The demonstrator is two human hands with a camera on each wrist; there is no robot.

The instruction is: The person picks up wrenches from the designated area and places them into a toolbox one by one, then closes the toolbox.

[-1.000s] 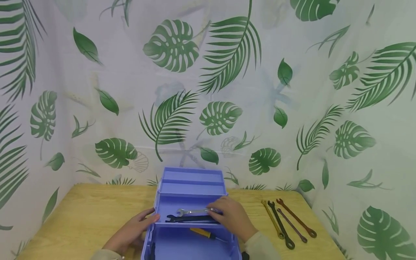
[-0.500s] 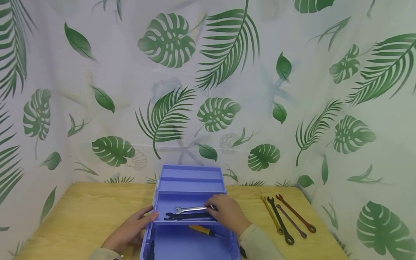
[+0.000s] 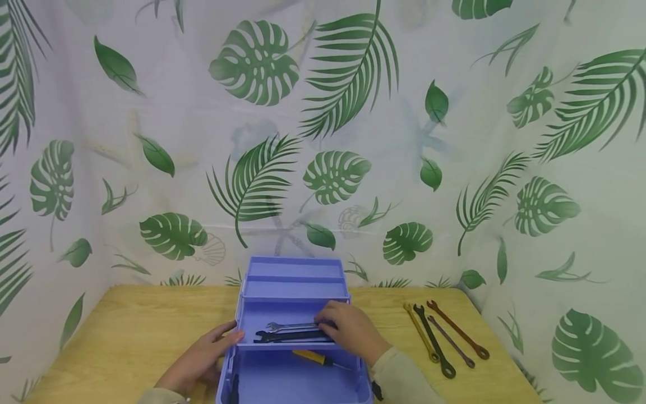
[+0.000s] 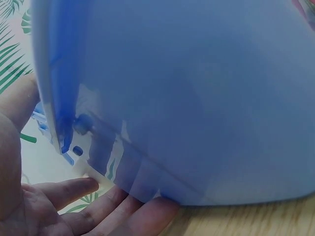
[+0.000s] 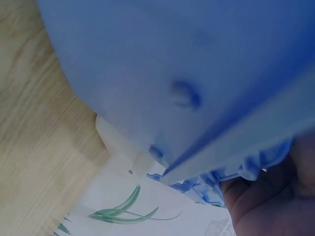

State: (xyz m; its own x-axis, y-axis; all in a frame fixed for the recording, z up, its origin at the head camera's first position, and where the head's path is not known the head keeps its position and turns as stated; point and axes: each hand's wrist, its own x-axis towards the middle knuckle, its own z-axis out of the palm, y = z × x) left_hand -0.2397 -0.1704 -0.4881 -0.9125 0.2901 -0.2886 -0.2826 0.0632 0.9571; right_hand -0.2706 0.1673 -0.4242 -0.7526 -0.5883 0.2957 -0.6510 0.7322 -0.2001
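Observation:
A blue toolbox stands open on the table with its tray raised. In the tray, a silver wrench lies behind a black wrench, jaws to the left. My right hand reaches over the tray's right side and pinches the silver wrench's right end, which its fingers hide. My left hand steadies the toolbox at the left, thumb at the tray's edge. In the left wrist view, its fingers lie extended along the outer wall.
A yellow-handled screwdriver lies in the toolbox's lower compartment. On the table at right are a gold wrench, a large black wrench, a purple wrench and a reddish-brown wrench. Leaf-printed cloth hangs behind the table.
My right hand has brought the silver wrench slightly left and down in the tray, nearer the black one. The left hand keeps its place; the head view has shifted a little.

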